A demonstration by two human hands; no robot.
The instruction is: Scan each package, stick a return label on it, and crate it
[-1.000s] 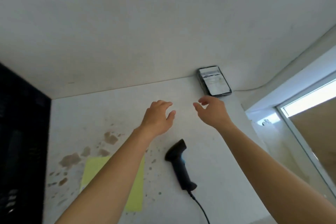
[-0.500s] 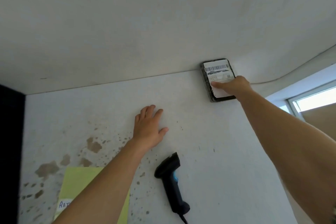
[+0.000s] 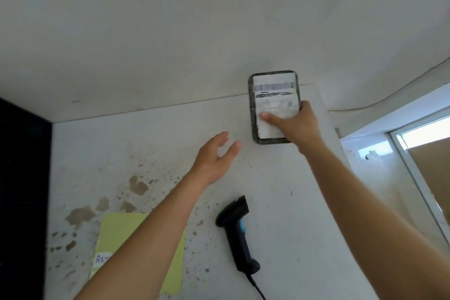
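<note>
A small dark-edged package (image 3: 272, 95) with a white barcode label on its face is at the back of the white table, tilted up off the surface. My right hand (image 3: 295, 126) grips its lower right part, thumb across the label. My left hand (image 3: 214, 158) hovers open over the table, to the left of the package and apart from it. A black handheld scanner (image 3: 237, 229) with a cord lies on the table nearer to me, between my arms. A yellow sheet (image 3: 117, 234) carrying a white return label (image 3: 102, 259) lies at the lower left, partly hidden by my left forearm.
The white table (image 3: 292, 214) has brown stains on its left half and meets a white wall at the back. A black crate wall (image 3: 22, 190) stands along the left edge. A window frame (image 3: 414, 153) is on the right.
My right hand reached the package by the wall, took hold of it and lifted it toward me. My left hand rose off the table with fingers spread.
</note>
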